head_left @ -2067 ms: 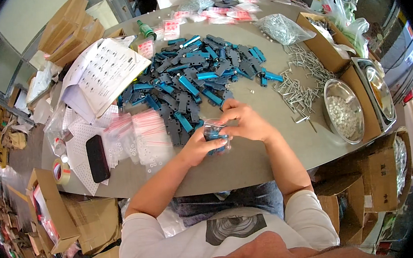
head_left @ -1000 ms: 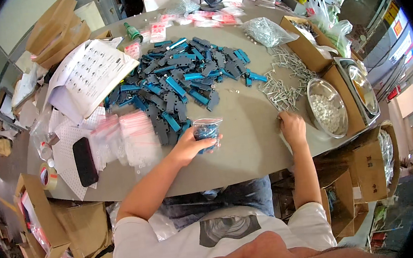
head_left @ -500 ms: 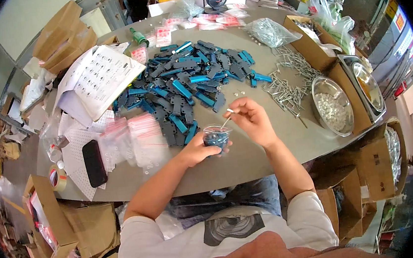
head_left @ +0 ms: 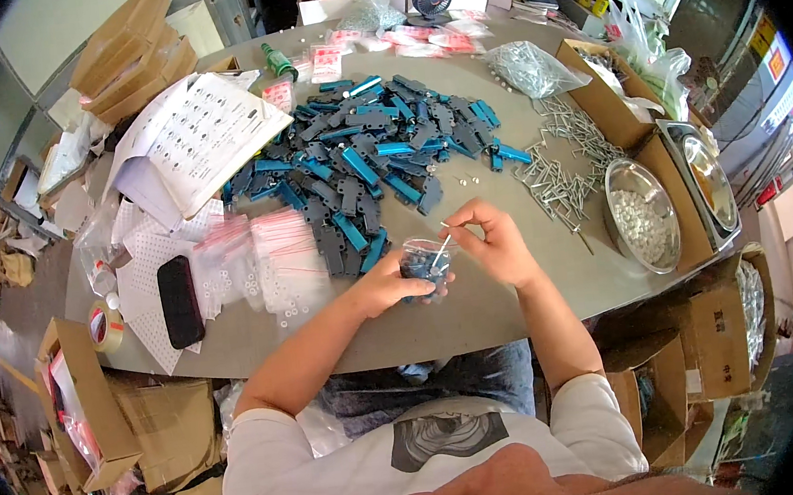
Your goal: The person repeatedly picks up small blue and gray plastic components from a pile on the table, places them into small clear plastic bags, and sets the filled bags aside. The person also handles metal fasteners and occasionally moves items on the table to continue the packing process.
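The left hand (head_left: pixel 389 286), fingers round the clear bag (head_left: pixel 417 265), should brace it as the right hand (head_left: pixel 494 246) angles its pinched slim rod (head_left: pixel 442 251) from one o'clock.

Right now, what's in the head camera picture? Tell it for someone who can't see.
A person's left hand holds a clear bag of blue pieces, and the right hand holds a thin rod at its open top. Beyond lies a heap of blue and gray parts, with metal rods and a bowl on the right, a phone and papers on the left.
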The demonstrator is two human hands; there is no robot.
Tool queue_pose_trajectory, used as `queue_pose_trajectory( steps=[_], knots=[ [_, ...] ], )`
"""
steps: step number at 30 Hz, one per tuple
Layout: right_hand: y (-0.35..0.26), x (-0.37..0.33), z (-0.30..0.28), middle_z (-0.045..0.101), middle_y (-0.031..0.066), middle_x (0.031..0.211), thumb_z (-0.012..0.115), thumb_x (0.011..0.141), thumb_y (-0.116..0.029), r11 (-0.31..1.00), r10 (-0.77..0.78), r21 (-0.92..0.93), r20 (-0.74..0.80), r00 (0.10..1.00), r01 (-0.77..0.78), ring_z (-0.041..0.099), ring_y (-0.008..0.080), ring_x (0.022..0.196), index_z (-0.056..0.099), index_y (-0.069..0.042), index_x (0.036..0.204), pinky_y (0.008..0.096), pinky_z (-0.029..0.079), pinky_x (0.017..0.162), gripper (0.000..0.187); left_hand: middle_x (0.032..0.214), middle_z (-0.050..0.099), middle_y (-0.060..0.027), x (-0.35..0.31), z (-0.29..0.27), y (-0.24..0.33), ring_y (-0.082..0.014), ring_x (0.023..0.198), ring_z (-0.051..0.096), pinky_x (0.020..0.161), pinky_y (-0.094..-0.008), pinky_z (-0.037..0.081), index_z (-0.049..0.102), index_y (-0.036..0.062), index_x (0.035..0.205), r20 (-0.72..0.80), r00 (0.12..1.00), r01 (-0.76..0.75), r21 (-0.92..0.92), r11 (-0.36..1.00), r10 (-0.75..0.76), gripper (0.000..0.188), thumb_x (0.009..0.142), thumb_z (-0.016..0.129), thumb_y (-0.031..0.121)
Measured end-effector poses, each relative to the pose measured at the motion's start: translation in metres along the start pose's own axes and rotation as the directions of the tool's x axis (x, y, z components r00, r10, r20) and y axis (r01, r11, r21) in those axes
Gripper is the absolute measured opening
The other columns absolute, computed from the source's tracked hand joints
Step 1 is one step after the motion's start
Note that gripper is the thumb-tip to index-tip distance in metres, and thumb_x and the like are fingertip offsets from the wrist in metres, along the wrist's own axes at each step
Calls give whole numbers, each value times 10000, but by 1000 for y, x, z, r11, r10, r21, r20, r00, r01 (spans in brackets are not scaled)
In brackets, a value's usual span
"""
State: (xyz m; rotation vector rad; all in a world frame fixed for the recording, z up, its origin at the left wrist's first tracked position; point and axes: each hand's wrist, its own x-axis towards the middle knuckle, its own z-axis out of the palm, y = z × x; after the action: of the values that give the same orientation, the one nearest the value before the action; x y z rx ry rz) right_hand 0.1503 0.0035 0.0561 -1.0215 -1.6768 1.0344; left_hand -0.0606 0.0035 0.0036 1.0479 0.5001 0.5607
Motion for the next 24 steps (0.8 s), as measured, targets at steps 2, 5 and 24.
queue_pose_trajectory(
  steps=[2,5,24],
  knots=[
    [-1,0,-2,674,77,859,605,843,10,995,-47,-93,8,999,48,640,172,846,621,-11,923,294,482,767,84,1136,629,-138,-1,-1,1,-233,965,647,729,-329,523,386,66,1350,3,1000,4,-31,999,-4,570,822,591,-4],
    [-4,-1,-6,662,84,878,601,856,24,995,-34,-91,21,999,36,636,163,872,619,-12,926,291,478,792,81,1138,624,-150,0,-2,2,-242,962,648,721,-336,528,374,67,1362,24,1000,-10,-35,999,11,592,814,589,7],
    [-16,-4,4,663,99,826,726,741,-10,966,-73,-247,-6,997,70,641,186,689,661,-14,820,281,505,627,102,986,639,-38,6,2,-6,-78,841,572,741,-237,465,577,-11,1129,-230,875,-355,297,887,427,290,894,651,143]
  ],
)
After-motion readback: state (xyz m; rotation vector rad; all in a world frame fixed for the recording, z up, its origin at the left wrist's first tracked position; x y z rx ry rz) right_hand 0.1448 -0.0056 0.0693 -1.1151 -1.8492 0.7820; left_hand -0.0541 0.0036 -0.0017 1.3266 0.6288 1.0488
